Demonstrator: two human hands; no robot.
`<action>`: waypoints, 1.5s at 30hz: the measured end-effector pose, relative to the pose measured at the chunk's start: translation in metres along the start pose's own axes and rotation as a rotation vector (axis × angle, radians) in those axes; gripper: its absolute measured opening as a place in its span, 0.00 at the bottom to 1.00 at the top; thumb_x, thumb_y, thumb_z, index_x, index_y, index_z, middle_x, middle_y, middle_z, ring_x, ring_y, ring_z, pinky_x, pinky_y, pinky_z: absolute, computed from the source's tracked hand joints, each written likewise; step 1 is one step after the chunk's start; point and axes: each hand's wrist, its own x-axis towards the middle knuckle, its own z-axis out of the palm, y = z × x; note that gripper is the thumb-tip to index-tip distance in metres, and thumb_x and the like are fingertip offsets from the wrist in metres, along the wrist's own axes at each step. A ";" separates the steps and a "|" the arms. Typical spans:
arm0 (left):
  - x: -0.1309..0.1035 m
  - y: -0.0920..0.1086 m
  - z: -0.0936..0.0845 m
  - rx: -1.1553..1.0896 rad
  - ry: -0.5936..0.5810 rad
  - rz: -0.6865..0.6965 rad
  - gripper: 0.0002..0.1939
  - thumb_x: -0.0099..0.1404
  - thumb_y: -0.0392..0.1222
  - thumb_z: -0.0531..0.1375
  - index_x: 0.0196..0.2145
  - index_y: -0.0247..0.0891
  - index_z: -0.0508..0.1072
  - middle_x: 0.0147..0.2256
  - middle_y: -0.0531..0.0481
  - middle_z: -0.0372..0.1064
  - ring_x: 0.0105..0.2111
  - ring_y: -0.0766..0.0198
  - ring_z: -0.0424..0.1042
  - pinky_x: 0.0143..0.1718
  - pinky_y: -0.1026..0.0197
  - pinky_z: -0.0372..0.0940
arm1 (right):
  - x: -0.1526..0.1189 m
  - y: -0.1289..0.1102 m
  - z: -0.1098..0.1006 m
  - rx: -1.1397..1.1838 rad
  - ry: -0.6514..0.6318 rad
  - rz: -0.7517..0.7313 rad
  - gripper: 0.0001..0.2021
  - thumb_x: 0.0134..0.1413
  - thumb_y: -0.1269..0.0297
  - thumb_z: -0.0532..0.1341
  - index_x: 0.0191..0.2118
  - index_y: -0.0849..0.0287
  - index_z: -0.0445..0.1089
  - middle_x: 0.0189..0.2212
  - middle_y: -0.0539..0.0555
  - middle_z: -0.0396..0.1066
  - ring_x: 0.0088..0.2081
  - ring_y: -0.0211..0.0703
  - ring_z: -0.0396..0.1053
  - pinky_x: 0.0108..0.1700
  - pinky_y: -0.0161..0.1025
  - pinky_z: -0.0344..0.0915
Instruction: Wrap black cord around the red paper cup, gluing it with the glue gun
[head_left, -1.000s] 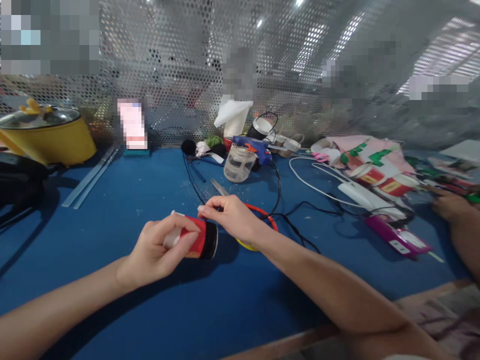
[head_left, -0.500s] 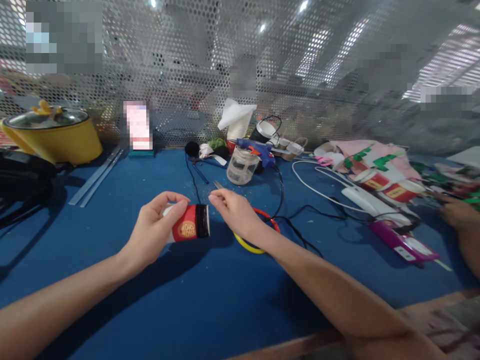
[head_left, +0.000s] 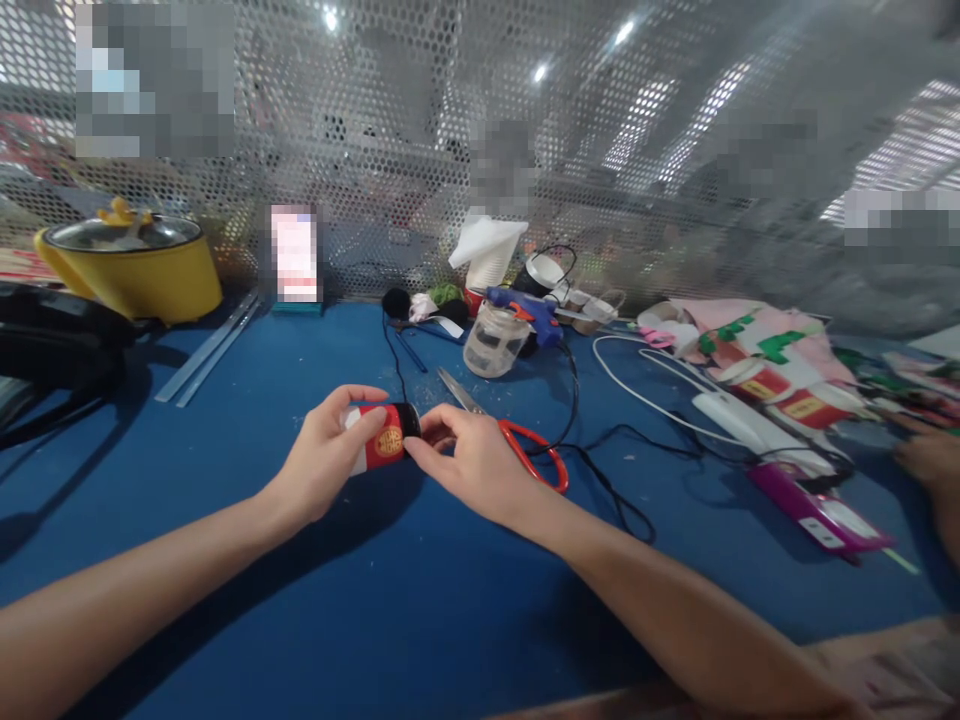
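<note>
My left hand (head_left: pixel 321 455) is wrapped round a red and white paper cup (head_left: pixel 373 440) lying on its side in the air, with a gold emblem and a black band at its right end. The thumb and fingers of my right hand (head_left: pixel 469 460) pinch that black-banded end. Behind and under my right wrist lie scissors (head_left: pixel 534 440) with orange-red handles, blades pointing to the back left. A black cord (head_left: pixel 396 362) runs from a black yarn ball (head_left: pixel 396 302) towards the cup.
Behind stands a clear jar (head_left: pixel 493 345) bearing a blue glue gun (head_left: pixel 525 308). A yellow pot (head_left: pixel 142 275) and a phone (head_left: pixel 295 255) are at the back left. Right are a power strip (head_left: pixel 750 425), a purple device (head_left: pixel 817 510), cups and another person's hand (head_left: pixel 926 455).
My right hand has come down and left onto the black end of the cup, closing the gap. The cup has moved slightly right in view. More of the scissors' handles shows.
</note>
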 end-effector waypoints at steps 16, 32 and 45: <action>-0.002 -0.004 -0.003 0.225 -0.021 0.175 0.12 0.54 0.43 0.57 0.36 0.35 0.65 0.22 0.55 0.65 0.18 0.71 0.62 0.18 0.71 0.58 | 0.003 0.004 -0.003 0.083 0.001 0.037 0.05 0.44 0.64 0.58 0.25 0.60 0.63 0.23 0.51 0.67 0.25 0.36 0.64 0.29 0.35 0.62; 0.009 0.005 -0.013 -0.037 -0.197 0.056 0.21 0.52 0.46 0.59 0.44 0.37 0.64 0.24 0.53 0.67 0.19 0.70 0.64 0.19 0.69 0.59 | 0.006 0.001 -0.014 0.276 -0.137 -0.037 0.07 0.48 0.63 0.56 0.25 0.59 0.60 0.21 0.45 0.59 0.23 0.32 0.57 0.26 0.32 0.56; -0.002 -0.004 -0.009 0.510 -0.319 0.415 0.12 0.57 0.40 0.55 0.38 0.37 0.71 0.32 0.49 0.71 0.27 0.66 0.67 0.29 0.66 0.61 | 0.005 0.000 -0.013 0.323 -0.156 -0.087 0.20 0.59 0.54 0.41 0.46 0.59 0.61 0.45 0.58 0.66 0.48 0.40 0.62 0.52 0.43 0.54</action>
